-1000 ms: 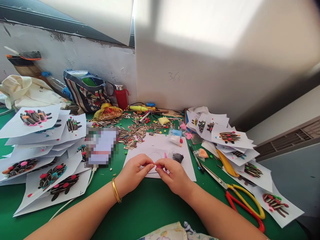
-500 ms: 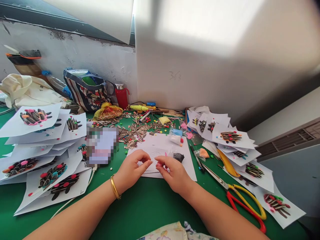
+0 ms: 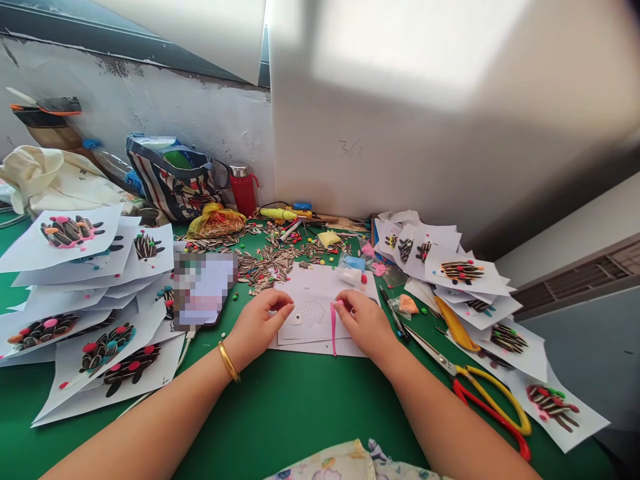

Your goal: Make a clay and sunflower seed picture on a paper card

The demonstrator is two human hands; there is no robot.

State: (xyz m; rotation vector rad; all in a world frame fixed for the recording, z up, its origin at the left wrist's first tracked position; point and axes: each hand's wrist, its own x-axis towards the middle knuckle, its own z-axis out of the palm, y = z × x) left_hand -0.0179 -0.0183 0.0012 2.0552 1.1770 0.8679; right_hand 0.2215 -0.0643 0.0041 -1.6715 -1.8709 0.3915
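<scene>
Pinching a pink lump [image 3: 341,303], the right hand [image 3: 364,323] is nearer the pink strip [image 3: 334,333], just left of its fingertips, long axis toward the person. Across the hedgehog drawing [image 3: 310,313], the left hand [image 3: 261,327] has thumb and forefinger close, whether on anything I cannot tell; green tabletop [image 3: 300,393] opens below the paper [image 3: 303,347]

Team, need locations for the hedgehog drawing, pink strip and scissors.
Hedgehog drawing [image 3: 311,313], head view: middle of the dotted body.
Pink strip [image 3: 334,328], head view: midway along its narrow length.
Scissors [image 3: 454,369], head view: metal near the pivot, just above the handles.
</scene>
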